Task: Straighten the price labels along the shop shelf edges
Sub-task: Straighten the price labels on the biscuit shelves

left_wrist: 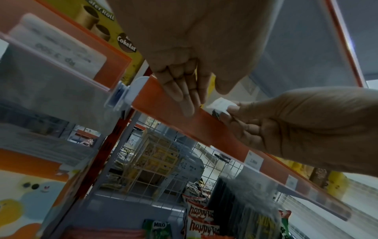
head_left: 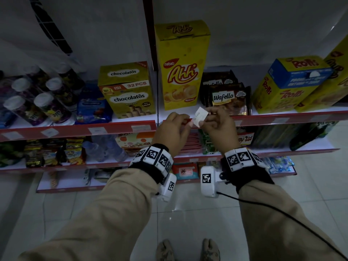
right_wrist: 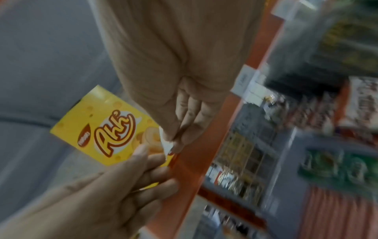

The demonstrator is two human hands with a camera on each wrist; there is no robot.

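Observation:
A small white price label (head_left: 200, 116) is tilted above the red shelf edge strip (head_left: 263, 119), just below the yellow Ahh box (head_left: 183, 72). My right hand (head_left: 206, 114) pinches the label's right side between thumb and fingers. The left wrist view shows the same label (left_wrist: 219, 104) lifted off the orange strip (left_wrist: 204, 129). My left hand (head_left: 185, 120) lies just left of it, its straight fingers (left_wrist: 184, 97) resting on the strip. In the blurred right wrist view the label (right_wrist: 166, 143) sticks out below my right fingertips, in front of the strip (right_wrist: 196, 145).
More labels (head_left: 97, 130) (head_left: 141, 127) sit in the strip to the left. A Chocolatos box (head_left: 128, 95), Wafello packs (head_left: 228, 98) and Rolls boxes (head_left: 286, 85) stand on the shelf. Lower shelves hold snack bags. White floor tiles lie below.

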